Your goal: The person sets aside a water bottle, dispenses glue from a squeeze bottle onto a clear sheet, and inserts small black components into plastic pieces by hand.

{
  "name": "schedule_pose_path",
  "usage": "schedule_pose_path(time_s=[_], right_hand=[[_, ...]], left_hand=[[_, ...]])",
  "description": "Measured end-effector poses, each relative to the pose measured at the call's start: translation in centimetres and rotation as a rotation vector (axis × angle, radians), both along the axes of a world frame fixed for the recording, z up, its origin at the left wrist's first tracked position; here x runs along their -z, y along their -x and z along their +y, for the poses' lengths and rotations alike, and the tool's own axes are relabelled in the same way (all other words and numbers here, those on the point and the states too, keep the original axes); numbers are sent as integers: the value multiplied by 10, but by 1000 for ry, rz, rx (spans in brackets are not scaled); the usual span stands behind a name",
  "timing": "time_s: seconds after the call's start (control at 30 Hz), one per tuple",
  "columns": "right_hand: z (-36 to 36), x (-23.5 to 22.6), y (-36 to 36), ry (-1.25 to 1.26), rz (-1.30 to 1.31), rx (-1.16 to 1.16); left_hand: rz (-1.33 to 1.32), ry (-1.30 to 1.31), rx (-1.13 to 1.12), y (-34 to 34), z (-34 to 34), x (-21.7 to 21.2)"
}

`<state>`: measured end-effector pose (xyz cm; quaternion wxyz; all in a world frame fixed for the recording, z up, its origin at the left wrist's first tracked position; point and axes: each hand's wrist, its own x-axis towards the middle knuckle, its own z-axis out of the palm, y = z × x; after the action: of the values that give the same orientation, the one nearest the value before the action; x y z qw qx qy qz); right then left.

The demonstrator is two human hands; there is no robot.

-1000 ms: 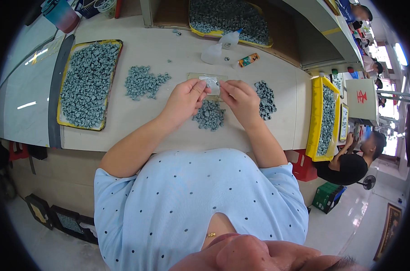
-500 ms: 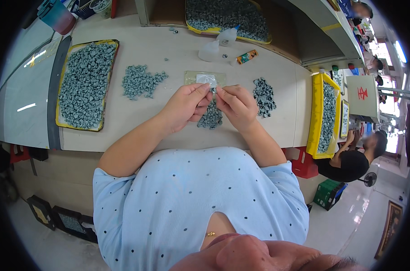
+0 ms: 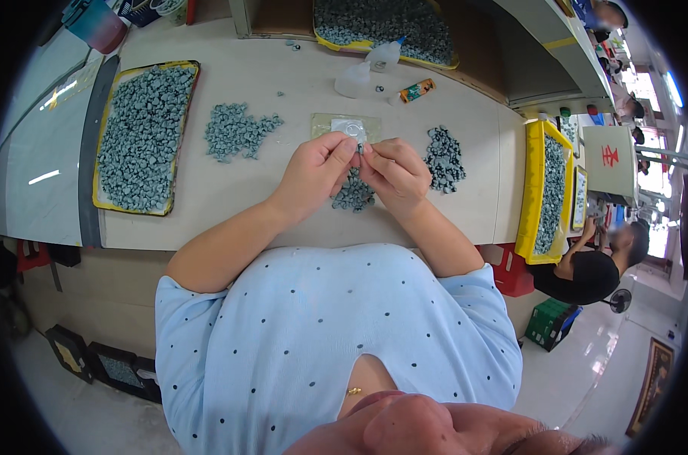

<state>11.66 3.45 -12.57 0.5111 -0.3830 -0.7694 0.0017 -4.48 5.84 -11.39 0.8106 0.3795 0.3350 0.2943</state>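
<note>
My left hand [image 3: 319,171] and my right hand [image 3: 396,170] meet over the table, thumbs and forefingers pinched together. Between the fingertips is a small dark grey piece [image 3: 360,149], too small to name and mostly covered. Behind the fingers lies a flat clear pad [image 3: 322,126] with a white square and a ring mark on it. Below my hands sits a small heap of grey-green pieces [image 3: 353,193]. A looser heap of similar pieces [image 3: 240,132] spreads to the left, and a darker heap [image 3: 445,159] lies just right of my right hand.
At left stands a yellow-rimmed tray [image 3: 171,201] full of grey pieces; a yellow bin [image 3: 527,227] of them is at right. Squeeze bottles [image 3: 352,80] and an orange-and-green tube [image 3: 416,91] stand behind the pad. A shelf holds another filled tray [image 3: 342,45]. A co-worker [image 3: 586,273] sits at right.
My hands stay together at nearly the same spot; the fingers have shifted slightly around the small piece. The whole view has moved a little.
</note>
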Motion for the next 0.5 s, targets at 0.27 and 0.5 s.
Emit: schedule_pose_path(time_s=[0.27, 0.5], right_hand=[[-6, -23, -19, 539, 66, -63], [4, -21, -65, 629, -216, 476]], left_hand=[[139, -22, 76, 7, 6, -8], [404, -285, 411, 10, 9, -5]])
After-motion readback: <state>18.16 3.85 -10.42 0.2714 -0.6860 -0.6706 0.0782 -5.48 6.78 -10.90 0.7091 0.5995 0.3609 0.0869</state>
